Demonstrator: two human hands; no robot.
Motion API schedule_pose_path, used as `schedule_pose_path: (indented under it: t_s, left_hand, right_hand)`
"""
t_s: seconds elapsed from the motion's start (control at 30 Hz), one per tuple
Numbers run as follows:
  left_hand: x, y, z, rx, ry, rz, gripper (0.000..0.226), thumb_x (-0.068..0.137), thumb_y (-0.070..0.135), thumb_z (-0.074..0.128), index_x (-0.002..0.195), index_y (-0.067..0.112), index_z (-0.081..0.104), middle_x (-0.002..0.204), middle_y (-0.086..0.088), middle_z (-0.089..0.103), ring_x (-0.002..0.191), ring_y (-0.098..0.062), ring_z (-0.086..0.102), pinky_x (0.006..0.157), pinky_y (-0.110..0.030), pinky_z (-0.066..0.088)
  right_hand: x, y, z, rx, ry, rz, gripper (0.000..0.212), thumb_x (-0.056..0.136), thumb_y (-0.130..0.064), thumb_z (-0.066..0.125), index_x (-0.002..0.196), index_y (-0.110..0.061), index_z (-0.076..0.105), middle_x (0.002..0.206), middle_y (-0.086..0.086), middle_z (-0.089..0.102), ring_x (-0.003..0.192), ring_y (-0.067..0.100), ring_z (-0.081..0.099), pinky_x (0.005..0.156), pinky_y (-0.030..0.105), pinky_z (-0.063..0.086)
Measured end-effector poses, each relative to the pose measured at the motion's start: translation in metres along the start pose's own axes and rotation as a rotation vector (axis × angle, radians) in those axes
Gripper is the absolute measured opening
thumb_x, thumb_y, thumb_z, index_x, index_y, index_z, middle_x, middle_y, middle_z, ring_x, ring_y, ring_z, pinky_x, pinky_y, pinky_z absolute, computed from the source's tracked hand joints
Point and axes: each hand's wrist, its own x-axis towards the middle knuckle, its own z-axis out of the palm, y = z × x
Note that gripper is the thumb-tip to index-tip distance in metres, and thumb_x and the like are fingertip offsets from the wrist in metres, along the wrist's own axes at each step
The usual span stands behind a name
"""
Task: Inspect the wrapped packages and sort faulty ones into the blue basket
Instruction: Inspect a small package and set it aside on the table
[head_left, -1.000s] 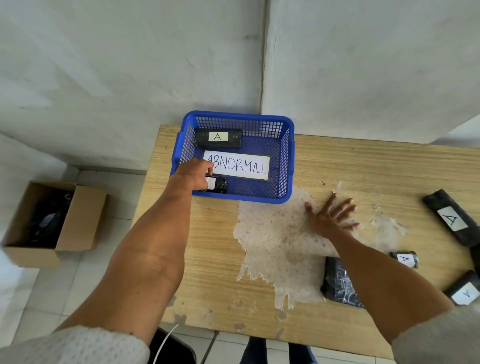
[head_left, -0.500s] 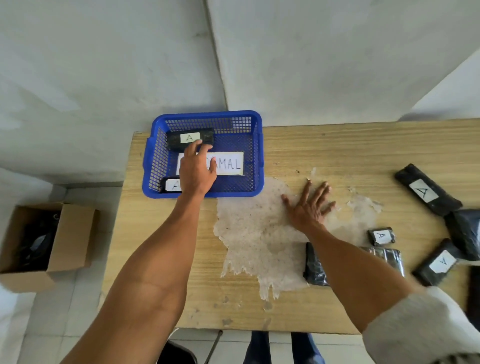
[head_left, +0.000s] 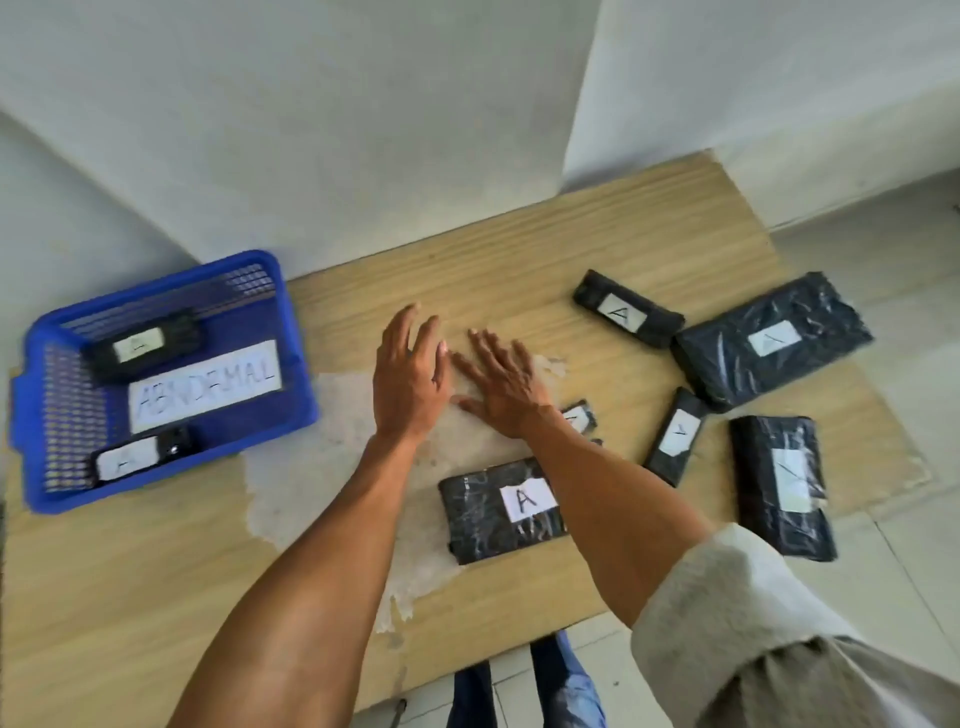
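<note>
Black-wrapped packages lie unsorted on the wooden table (head_left: 519, 260), all to the right of the two hands. Both hands are empty. Left hand (head_left: 410, 376) hovers palm down, fingers loosely spread, holding nothing. Right hand (head_left: 501, 384) lies flat on the worn pale patch (head_left: 322, 467) of the tabletop, fingers splayed, also holding nothing.

Blue basket (head_left: 298, 364) sits well to the left of the left hand, with an "ABNORMAL" sign and two small labelled packages inside: one at the far side (head_left: 145, 343), one at the near side (head_left: 140, 457).

Key relation: the nearest candidate is the small package (head_left: 579, 415) just beside the right wrist, on its right, partly hidden by the forearm. The flat package with the "A" label (head_left: 493, 512) lies nearer the body, under the right forearm, long axis roughly crosswise to that arm.

Further right, well apart from both hands: a long package (head_left: 626, 314) lying diagonally, a large flat one (head_left: 769, 340), a narrow one (head_left: 675, 441) and another flat one (head_left: 782, 486).

Judgement: the right hand is nearer every remaining package; the left is nearer the basket. Wrapping faults cannot be made out from this view.
</note>
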Motion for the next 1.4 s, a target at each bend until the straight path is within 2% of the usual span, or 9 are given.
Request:
schedule_pose_path:
  t_s: [0.1, 0.2, 0.4, 0.6, 0.83, 1.0, 1.13, 1.23, 1.4]
  left_hand:
    - [-0.016, 0.039, 0.028, -0.028, -0.159, -0.076, 0.038, 0.097, 0.018, 0.057, 0.133, 0.007, 0.059, 0.141, -0.017, 0.053, 0.13, -0.032, 0.049, 0.107, -0.041, 0.045]
    - [-0.027, 0.078, 0.048, -0.081, -0.279, -0.125, 0.04, 0.097, 0.017, 0.058, 0.135, 0.006, 0.057, 0.14, -0.018, 0.054, 0.132, -0.033, 0.049, 0.106, -0.045, 0.047]
    - [-0.036, 0.16, 0.078, -0.114, -0.466, -0.008, 0.038, 0.102, 0.026, 0.052, 0.136, 0.009, 0.057, 0.141, -0.017, 0.054, 0.13, -0.031, 0.05, 0.101, -0.043, 0.048]
    - [-0.058, 0.187, 0.08, 0.052, -0.489, 0.135, 0.036, 0.099, 0.03, 0.054, 0.129, 0.012, 0.061, 0.13, -0.015, 0.059, 0.117, -0.029, 0.058, 0.099, -0.043, 0.049]
    - [-0.103, 0.166, 0.062, 0.125, -0.446, -0.028, 0.051, 0.104, 0.042, 0.027, 0.132, 0.015, 0.06, 0.136, -0.013, 0.056, 0.125, -0.031, 0.054, 0.107, -0.049, 0.041]
    - [-0.133, 0.152, 0.052, 0.19, -0.577, -0.039, 0.058, 0.104, 0.051, 0.014, 0.157, 0.029, 0.024, 0.165, -0.011, 0.015, 0.153, -0.029, 0.012, 0.121, -0.052, 0.003]
    - [-0.127, 0.155, 0.038, 0.138, -0.635, -0.047, 0.062, 0.102, 0.056, 0.006, 0.159, 0.033, 0.008, 0.166, -0.007, -0.007, 0.153, -0.025, -0.01, 0.121, -0.049, -0.008]
    - [-0.105, 0.159, 0.02, -0.051, -0.61, -0.178, 0.059, 0.104, 0.055, 0.016, 0.158, 0.032, 0.014, 0.166, -0.005, 0.002, 0.154, -0.023, 0.001, 0.124, -0.05, 0.005]
    - [-0.041, 0.158, -0.032, -0.607, -0.461, -0.619, 0.066, 0.096, 0.04, 0.063, 0.153, 0.021, 0.037, 0.148, -0.01, 0.049, 0.133, -0.026, 0.051, 0.109, -0.04, 0.044]
  right_hand:
    - [-0.004, 0.025, -0.021, 0.107, 0.002, -0.025, 0.05, 0.104, -0.039, 0.044, 0.151, -0.024, 0.045, 0.167, 0.012, 0.02, 0.154, 0.027, 0.018, 0.124, 0.046, 0.019]
    - [-0.033, 0.056, -0.042, 0.242, 0.273, 0.07, 0.034, 0.097, -0.012, 0.057, 0.13, -0.009, 0.066, 0.142, 0.02, 0.057, 0.132, 0.038, 0.051, 0.106, 0.051, 0.046]
    - [-0.14, 0.11, -0.046, 0.158, 0.668, 0.519, 0.029, 0.091, -0.014, 0.064, 0.119, -0.006, 0.068, 0.11, 0.016, 0.066, 0.1, 0.034, 0.059, 0.08, 0.044, 0.055]
    - [-0.201, 0.107, -0.014, 0.144, 0.469, 0.726, 0.067, 0.081, -0.053, 0.075, 0.127, -0.007, 0.058, 0.111, 0.015, 0.056, 0.097, 0.031, 0.054, 0.07, 0.04, 0.055]
    - [-0.219, 0.098, -0.009, 0.346, 0.373, 0.753, 0.074, 0.085, -0.038, 0.075, 0.146, -0.013, 0.042, 0.139, 0.016, 0.044, 0.123, 0.031, 0.049, 0.084, 0.042, 0.058]
    - [-0.226, 0.1, -0.02, 0.354, 0.328, 0.678, 0.065, 0.091, -0.027, 0.069, 0.148, -0.016, 0.041, 0.138, 0.012, 0.054, 0.121, 0.027, 0.051, 0.089, 0.039, 0.054]
    - [-0.226, 0.095, -0.038, 0.392, 0.338, 0.62, 0.065, 0.09, -0.017, 0.07, 0.149, -0.017, 0.042, 0.138, 0.009, 0.06, 0.124, 0.027, 0.053, 0.097, 0.04, 0.05]
    - [-0.218, 0.08, -0.065, 0.453, 0.325, 0.563, 0.068, 0.085, -0.016, 0.077, 0.145, -0.024, 0.047, 0.124, 0.01, 0.067, 0.113, 0.028, 0.061, 0.09, 0.038, 0.052]
    - [-0.183, 0.037, -0.124, 0.437, 0.231, 0.316, 0.064, 0.077, -0.008, 0.079, 0.135, -0.026, 0.06, 0.115, 0.01, 0.07, 0.101, 0.028, 0.067, 0.079, 0.022, 0.048]
